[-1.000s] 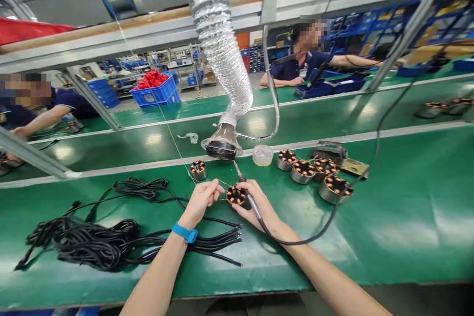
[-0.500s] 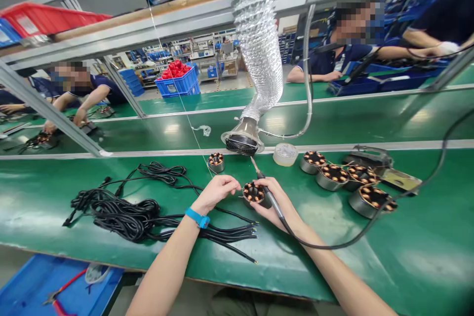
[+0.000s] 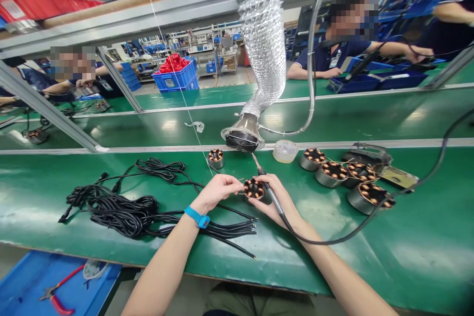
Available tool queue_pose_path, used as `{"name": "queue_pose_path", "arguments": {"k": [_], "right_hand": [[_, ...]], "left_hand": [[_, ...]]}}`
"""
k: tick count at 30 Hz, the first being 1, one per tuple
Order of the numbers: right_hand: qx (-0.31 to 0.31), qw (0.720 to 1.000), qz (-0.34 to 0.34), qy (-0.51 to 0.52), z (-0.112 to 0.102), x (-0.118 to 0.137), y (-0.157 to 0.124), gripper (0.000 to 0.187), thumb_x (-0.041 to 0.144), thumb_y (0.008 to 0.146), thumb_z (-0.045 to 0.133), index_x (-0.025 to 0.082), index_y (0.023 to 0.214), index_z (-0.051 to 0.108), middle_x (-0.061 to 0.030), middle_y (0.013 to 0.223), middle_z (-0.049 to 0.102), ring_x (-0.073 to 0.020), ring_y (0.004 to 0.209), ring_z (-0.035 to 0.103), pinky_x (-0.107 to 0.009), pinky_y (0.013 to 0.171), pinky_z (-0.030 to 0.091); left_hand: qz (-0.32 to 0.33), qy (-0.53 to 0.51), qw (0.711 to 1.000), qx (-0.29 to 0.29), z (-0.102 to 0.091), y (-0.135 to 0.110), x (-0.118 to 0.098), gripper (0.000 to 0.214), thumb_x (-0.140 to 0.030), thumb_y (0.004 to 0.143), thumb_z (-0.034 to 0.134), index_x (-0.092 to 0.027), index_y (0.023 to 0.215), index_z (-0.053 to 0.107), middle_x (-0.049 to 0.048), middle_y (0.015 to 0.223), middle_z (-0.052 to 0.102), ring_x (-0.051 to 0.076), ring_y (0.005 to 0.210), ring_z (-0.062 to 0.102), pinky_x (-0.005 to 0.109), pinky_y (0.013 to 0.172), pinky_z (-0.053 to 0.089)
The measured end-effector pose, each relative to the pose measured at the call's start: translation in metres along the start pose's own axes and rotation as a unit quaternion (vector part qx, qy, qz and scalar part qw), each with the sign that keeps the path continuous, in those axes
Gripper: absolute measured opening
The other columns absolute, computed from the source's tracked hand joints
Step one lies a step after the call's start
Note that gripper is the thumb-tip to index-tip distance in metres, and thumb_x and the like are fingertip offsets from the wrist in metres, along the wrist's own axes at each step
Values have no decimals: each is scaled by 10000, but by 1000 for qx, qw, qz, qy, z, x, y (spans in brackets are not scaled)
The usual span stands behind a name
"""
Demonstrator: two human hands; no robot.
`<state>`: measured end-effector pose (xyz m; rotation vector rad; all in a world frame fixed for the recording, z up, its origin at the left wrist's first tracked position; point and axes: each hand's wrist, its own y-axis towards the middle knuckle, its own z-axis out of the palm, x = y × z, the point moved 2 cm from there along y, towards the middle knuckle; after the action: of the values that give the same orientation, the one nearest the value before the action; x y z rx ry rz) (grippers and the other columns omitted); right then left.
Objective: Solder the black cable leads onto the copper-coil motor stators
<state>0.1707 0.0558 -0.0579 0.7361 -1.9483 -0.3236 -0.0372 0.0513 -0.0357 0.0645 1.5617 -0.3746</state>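
Observation:
My right hand is closed round a soldering iron whose tip points up and away. Its thumb and fingers also rest against a motor stator with copper coils and a metal rim. My left hand, with a blue wrist strap behind it, pinches at the stator's left side, where thin wire ends stick out. The fingertips appear closed on one of these wires. Another stator stands just beyond my left hand. Black cables with stripped ends lie beside and under my left forearm.
A fume extractor nozzle hangs over the bench. Several stators and a tape roll stand at the right. The iron's cord loops across the right side. Red-handled pliers lie in a blue tray. Co-workers sit opposite.
My left fingertips have moved slightly right, up to the stator's wire ends. The stator now faces up a little more squarely. At far left, a co-worker has raised their hands from the bench.

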Motion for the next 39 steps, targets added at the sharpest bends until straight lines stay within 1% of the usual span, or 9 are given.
{"name": "queue_pose_path", "arguments": {"k": [8,16,20,22,25,28,31,36,39], "right_hand": [[-21,1000,-1,-8,4,3,-1,395,266,806,722,252,1159,546,-70,1114,555,-235,1013,590,-384,895,509],[-48,999,13,-4,7,8,1,364,264,796,717,247,1119,552,-58,1084,563,-229,999,591,-371,886,502],[-51,999,15,5,8,8,-2,359,275,808,715,244,1128,555,-67,1108,568,-236,1027,590,-386,910,495],[-50,999,19,8,7,6,-4,373,283,812,719,244,1142,551,-74,1131,572,-243,1055,588,-399,930,491],[-44,999,19,12,7,3,-6,423,289,803,736,249,1177,542,-85,1178,575,-257,1111,577,-424,972,479],[-38,999,19,15,6,3,-7,462,300,796,746,257,1206,537,-88,1215,569,-264,1147,567,-436,996,469],[-52,998,23,16,4,6,-7,441,325,816,731,258,1206,536,-88,1214,575,-265,1149,571,-437,991,476],[-110,994,-1,-3,-7,15,-7,310,284,881,660,256,1167,546,-81,1161,607,-255,1110,583,-449,1005,462],[-125,992,-33,-3,-11,25,-7,307,243,888,657,271,1173,546,-75,1137,611,-250,1109,580,-449,1010,461]], "left_hand": [[11,-96,995,-30,18,9,2,401,-473,722,774,-82,747,686,-18,612,523,11,429,284,222,436,100],[-12,-43,999,-7,4,-2,-4,492,-564,763,710,-81,857,722,-18,642,516,15,441,241,236,445,86],[12,65,998,-18,-10,-7,-12,497,-577,831,618,-95,850,740,10,668,572,46,473,305,232,460,174],[35,165,986,-12,-16,-10,-14,439,-531,831,631,-110,783,741,24,669,603,82,530,404,231,501,273],[78,303,948,63,-15,-13,-9,249,-392,777,720,-146,757,752,37,736,642,138,655,535,241,604,384],[133,378,905,144,0,-13,1,130,-275,727,775,-187,821,761,45,867,661,170,763,598,248,683,418],[166,402,887,152,14,-13,6,66,-232,735,769,-200,780,732,47,905,669,185,805,601,255,715,414],[132,345,913,172,9,-21,-9,125,-308,819,697,-184,813,707,12,736,637,136,637,529,233,603,371],[101,259,952,126,-2,-27,-21,226,-369,841,671,-158,917,702,-8,675,590,106,574,459,219,559,347]]}}
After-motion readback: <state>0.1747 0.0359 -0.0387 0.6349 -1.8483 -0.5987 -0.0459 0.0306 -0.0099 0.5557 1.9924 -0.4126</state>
